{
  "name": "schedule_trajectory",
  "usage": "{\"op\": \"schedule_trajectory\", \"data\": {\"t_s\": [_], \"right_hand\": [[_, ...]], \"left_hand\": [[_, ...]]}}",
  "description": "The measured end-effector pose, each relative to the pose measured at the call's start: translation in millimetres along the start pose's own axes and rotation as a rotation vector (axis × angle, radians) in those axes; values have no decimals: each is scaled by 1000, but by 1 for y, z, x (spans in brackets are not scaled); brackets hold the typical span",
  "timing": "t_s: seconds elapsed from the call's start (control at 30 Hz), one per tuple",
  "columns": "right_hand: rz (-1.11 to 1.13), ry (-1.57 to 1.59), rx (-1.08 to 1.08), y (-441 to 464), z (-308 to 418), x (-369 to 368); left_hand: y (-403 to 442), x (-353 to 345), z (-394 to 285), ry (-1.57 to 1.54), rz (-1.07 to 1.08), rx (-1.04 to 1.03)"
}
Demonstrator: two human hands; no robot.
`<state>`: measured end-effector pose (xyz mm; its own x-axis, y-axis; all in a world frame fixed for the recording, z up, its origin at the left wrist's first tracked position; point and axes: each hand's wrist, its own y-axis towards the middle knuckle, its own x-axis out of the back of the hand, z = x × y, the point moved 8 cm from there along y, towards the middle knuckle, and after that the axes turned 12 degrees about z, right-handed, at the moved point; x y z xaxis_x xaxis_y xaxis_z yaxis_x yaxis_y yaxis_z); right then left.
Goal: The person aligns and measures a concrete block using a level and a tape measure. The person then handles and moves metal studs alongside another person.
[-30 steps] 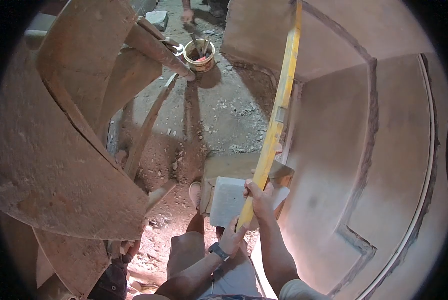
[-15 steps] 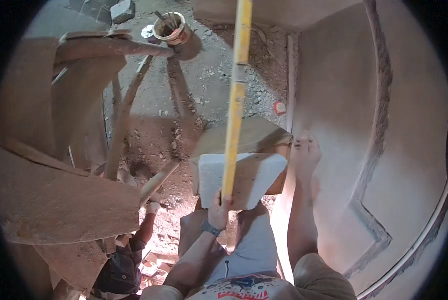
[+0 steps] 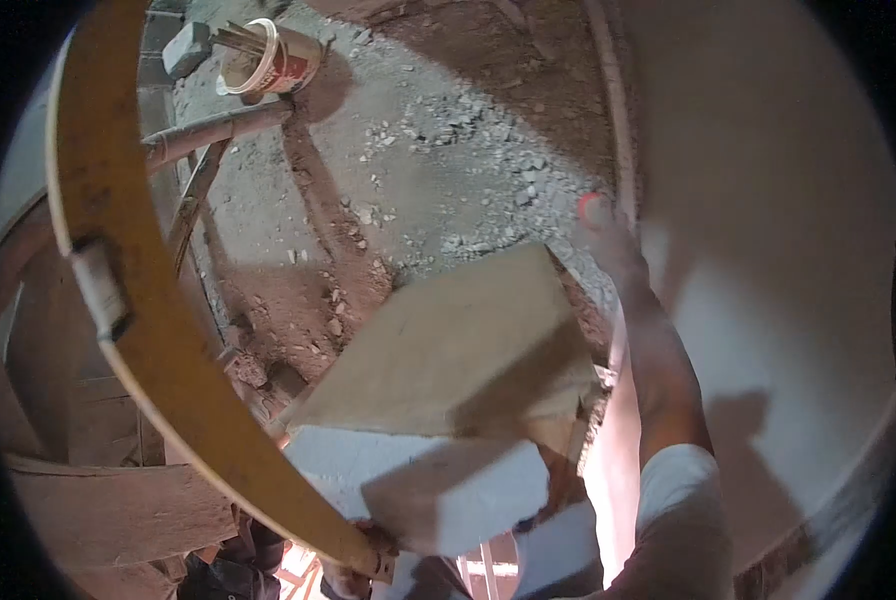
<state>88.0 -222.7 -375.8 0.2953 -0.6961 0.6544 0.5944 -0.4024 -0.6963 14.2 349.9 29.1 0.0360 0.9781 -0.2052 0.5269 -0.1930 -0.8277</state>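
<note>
My left hand (image 3: 360, 562) grips the lower end of a long yellow spirit level (image 3: 183, 370), at the bottom of the view. The level rises to the upper left, bent by the lens, with a vial window in its body. My right hand (image 3: 616, 248) reaches down to the floor beside the wall. It is at a small red round object (image 3: 586, 207), which looks like a tape measure and is partly covered. Motion blurs the fingers, so their grip does not show. Before me lies a pale block (image 3: 418, 480) against a large brown box-like thing (image 3: 458, 340).
A plastered wall (image 3: 758, 250) runs along the right side. Rubble (image 3: 498, 150) covers the floor. A bucket with sticks (image 3: 293, 62) stands at upper left, near a grey block (image 3: 186, 50). Wooden poles (image 3: 218, 133) and boards (image 3: 118, 515) are on the left.
My right hand has moved from the wall down to the red object on the floor. The spirit level has swung left in view, still in my left hand. My view has leaned forward.
</note>
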Motion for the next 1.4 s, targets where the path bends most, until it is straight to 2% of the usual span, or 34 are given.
{"op": "schedule_trajectory", "data": {"t_s": [0.03,0.07,0.13,0.17,0.27,0.37,0.47,0.5,0.57,0.7,0.8,0.9,0.93,1.0,1.07,1.2,1.23,1.27,1.3,1.37,1.4], "right_hand": [[49,61,-72,-2,17,12],[31,-12,-75,17,11,-7],[-19,-159,-91,52,-11,-42],[2,-117,-114,41,1,-26],[-110,-297,-40,26,12,-19],[-199,254,88,-10,4,0],[-182,597,47,-58,-5,34],[-160,506,99,-69,-1,39],[-130,337,195,-78,-5,36],[-35,111,20,-61,11,28],[-144,111,185,-37,42,14],[-134,-318,194,12,71,-11],[12,135,119,25,71,-14],[-6,211,140,65,55,-34],[-202,-133,237,92,73,-55],[-51,-181,153,46,65,-28],[-163,-244,113,30,65,-19],[-66,10,88,21,56,-16],[38,255,57,5,43,-14],[123,672,-33,-47,19,5],[93,855,-79,-80,15,23]], "left_hand": [[-7,10,9,-122,38,82],[-12,17,22,-244,77,163],[-7,8,17,-223,48,92],[-6,-2,11,-215,40,62],[17,-65,-26,-41,173,-99],[19,-51,-29,169,135,-48],[23,-57,-37,299,156,-94],[18,-51,-37,343,101,-122],[28,-78,-52,361,125,-149],[30,-80,-52,322,149,-155],[30,-75,-49,329,144,-165],[32,-71,-40,189,170,-90],[31,-67,-39,202,178,-111],[30,-79,-50,197,155,-100],[30,-84,-55,193,176,-99],[27,-83,-50,212,249,-92],[28,-80,-47,210,251,-91],[31,-77,-47,213,247,-96],[32,-75,-55,389,197,-140],[33,-96,-68,342,258,-81],[32,-94,-64,319,281,-87]]}}
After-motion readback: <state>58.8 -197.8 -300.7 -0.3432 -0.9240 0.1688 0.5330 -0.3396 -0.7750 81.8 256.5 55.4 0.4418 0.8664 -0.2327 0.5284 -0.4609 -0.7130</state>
